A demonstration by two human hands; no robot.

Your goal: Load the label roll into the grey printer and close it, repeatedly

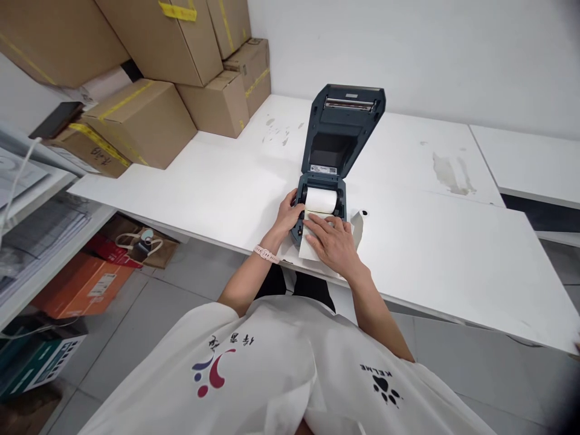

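Note:
A dark label printer (299, 232) stands on the white table with its lid (343, 136) raised. A white roll of labels (321, 199) sits inside, and its strip (309, 249) runs forward over the printer's front. My left hand (288, 212) grips the printer's left side, thumb on top near the roll; its other fingers are partly hidden. My right hand (334, 241) lies with outstretched fingers on the label strip, pressing it against the printer. Just right of the printer, a small loose roll with a curling strip (357, 228) rests on the table, partly covered by my right hand.
Cardboard boxes (140, 121) are stacked at the back left of the white table (426, 241), with a dark flat object (57, 119) on one. A shelf (54, 254) stands left, with an orange box (88, 284) below. A white wall (430, 54) rises behind.

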